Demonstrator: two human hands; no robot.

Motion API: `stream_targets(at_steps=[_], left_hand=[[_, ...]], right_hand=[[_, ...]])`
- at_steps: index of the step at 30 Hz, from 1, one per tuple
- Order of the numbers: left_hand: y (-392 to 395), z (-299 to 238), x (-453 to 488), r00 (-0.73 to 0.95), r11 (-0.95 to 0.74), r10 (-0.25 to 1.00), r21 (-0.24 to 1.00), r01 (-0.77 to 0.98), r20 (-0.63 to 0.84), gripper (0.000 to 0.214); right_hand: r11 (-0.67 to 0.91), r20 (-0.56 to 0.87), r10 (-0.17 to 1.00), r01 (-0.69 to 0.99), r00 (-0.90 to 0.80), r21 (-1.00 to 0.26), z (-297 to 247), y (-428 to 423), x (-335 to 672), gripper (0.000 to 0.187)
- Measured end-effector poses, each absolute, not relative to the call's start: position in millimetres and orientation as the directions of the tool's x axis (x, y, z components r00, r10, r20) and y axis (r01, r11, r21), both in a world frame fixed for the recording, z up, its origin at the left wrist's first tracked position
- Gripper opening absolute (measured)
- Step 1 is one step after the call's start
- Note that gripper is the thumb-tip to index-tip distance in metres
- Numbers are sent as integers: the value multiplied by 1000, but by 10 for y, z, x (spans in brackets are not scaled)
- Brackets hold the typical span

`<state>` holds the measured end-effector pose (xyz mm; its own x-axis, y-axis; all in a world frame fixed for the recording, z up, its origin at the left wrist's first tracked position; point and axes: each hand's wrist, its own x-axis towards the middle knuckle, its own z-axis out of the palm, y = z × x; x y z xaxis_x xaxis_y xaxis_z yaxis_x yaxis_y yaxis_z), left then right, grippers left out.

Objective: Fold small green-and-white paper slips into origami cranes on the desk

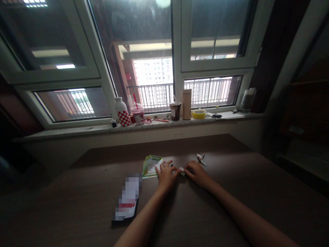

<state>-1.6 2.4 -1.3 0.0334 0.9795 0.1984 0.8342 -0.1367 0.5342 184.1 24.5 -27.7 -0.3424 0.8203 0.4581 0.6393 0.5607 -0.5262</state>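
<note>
A small folded piece of paper [182,171], whitish-green, lies between my two hands just above the table. My left hand [166,175] has it at the thumb side, while its other fingers are spread near a stack of green and white printed sheets [151,166]. From the other side, my right hand [196,173] grips the paper with thumb and bent fingers; the exact pinch is too small to see. Just beyond the right hand sits a pointed folded paper figure [201,159], perhaps a crane.
A phone-like slab [127,197], its face blurred, lies left of my left forearm on the brown table [84,206]. Along the windowsill stand a checkered bottle [123,113], a pink drink cup [137,114], a dark drink cup [175,111], a tan flask [187,104], yellow tape [198,114] and scissors [216,116].
</note>
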Motion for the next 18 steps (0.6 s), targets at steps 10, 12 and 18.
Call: stream_targets(at_steps=[10,12,18], left_hand=[[23,-24,-20,47,-144,980,521,842,195,15],[20,-22,-17,47,-145,979,514,846,198,15],[11,-10,-11,47,-145,980,524,839,196,15]], right_hand=[[513,436,849,660,-297,-549,-287,227,1804,11],[522,446,844,646,-298,-557,-277,218,1805,11],[536,462,837,609,-292,-585,-303,238,1825,10]])
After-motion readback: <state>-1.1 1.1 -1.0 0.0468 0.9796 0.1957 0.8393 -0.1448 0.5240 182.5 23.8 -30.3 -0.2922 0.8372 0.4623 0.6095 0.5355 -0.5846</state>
